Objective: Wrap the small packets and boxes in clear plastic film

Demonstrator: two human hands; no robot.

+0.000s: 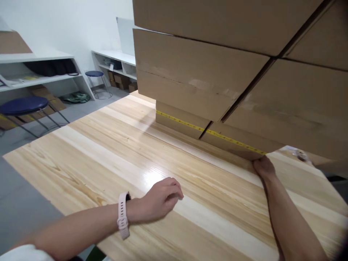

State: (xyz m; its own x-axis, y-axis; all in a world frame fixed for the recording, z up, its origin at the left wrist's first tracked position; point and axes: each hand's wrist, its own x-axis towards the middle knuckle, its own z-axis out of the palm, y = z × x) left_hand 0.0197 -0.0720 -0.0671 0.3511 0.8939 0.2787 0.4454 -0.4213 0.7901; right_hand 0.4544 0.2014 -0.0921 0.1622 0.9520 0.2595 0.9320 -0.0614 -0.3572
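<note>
My left hand (163, 199), with a pale pink watch band (123, 215) on its wrist, is low over the wooden table (114, 159). Its fingers curl loosely inward, and nothing shows in them. Farther right, my right hand (265, 166) reaches to the near right end of a low cardboard box (231, 144) with yellow tape along its side. It touches that box's lower edge; its fingers are hidden. Above, larger cardboard boxes (198, 69) are stacked and jut out past the low ones. A second low taped box (179, 123) adjoins the first on the left.
Stools with blue seats (24, 105) stand on the grey floor beyond the table's left edge. White shelves (67, 59) along the wall hold dark bags and boxes. A partly hidden small object (300, 155) is at the table's right side, behind the boxes.
</note>
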